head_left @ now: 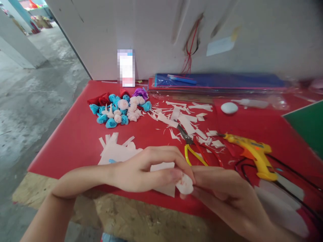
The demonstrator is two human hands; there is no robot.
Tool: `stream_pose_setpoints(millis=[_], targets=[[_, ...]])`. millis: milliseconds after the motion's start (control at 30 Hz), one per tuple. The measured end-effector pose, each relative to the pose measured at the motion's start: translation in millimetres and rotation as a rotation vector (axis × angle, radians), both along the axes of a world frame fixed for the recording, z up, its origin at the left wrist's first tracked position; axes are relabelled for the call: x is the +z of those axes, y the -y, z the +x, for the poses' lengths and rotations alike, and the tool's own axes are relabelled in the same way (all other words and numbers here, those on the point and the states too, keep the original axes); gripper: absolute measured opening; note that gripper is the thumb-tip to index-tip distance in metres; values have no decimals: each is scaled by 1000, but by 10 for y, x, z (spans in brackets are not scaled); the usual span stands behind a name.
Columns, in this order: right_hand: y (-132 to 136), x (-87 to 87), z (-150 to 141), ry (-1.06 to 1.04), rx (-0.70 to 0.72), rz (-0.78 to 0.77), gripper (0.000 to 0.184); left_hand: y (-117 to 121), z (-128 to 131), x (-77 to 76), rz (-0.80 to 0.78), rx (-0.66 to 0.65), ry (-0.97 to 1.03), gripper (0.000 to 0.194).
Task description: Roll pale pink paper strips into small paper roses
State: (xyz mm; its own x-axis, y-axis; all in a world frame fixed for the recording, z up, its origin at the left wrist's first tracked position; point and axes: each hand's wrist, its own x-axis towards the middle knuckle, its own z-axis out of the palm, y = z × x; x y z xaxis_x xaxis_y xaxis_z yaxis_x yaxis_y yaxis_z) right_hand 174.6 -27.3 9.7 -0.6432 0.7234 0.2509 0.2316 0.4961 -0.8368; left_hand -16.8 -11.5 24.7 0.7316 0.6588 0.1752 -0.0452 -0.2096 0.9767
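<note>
Between my two hands, near the table's front edge, is a small pale pink paper petal [185, 185]. The thumb and fingers of my left hand [153, 171] pinch it from the left. My right hand [227, 191] has its fingertips closed on the right edge of the same petal; part of that grip is hidden. Beneath my left hand lies pale paper [118, 151] cut into strips and rounded pieces. Just beyond my hands, pliers or snips with yellow and red handles [193, 153] rest on paper scraps [185, 122].
Blue, pink, red and purple paper roses [117, 109] cluster at the back left. A yellow glue gun [252, 149] with a black cord lies at right, near a white egg-shaped object [229, 108]. A blurred phone screen [126, 67] leans on the wall behind the red table [65, 134].
</note>
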Motion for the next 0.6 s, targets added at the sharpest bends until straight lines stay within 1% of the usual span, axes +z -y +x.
stream_pose_setpoints(millis=[67, 100, 200, 267, 400, 500, 600], targets=[[-9, -18, 6, -46, 8, -94, 27, 23, 3, -16, -26, 25, -1, 16], [-11, -30, 6, -76, -7, -117, 28, 35, 8, -23, -16, 45, -2, 18], [-17, -58, -22, -135, -55, -143, 31, 71, 31, -36, 79, 120, -16, 26], [-24, -62, -55, -172, -35, -167, 32, 88, 44, -37, 127, 149, -24, 25], [-39, -56, -107, -257, 27, -234, 24, 102, 48, -39, 133, 122, -7, 22], [-52, -91, -105, -285, 50, -225, 21, 102, 48, -45, 183, 142, -8, 20], [-84, -180, -75, -285, 63, -132, 22, 97, 56, -55, 277, 161, -17, 17]])
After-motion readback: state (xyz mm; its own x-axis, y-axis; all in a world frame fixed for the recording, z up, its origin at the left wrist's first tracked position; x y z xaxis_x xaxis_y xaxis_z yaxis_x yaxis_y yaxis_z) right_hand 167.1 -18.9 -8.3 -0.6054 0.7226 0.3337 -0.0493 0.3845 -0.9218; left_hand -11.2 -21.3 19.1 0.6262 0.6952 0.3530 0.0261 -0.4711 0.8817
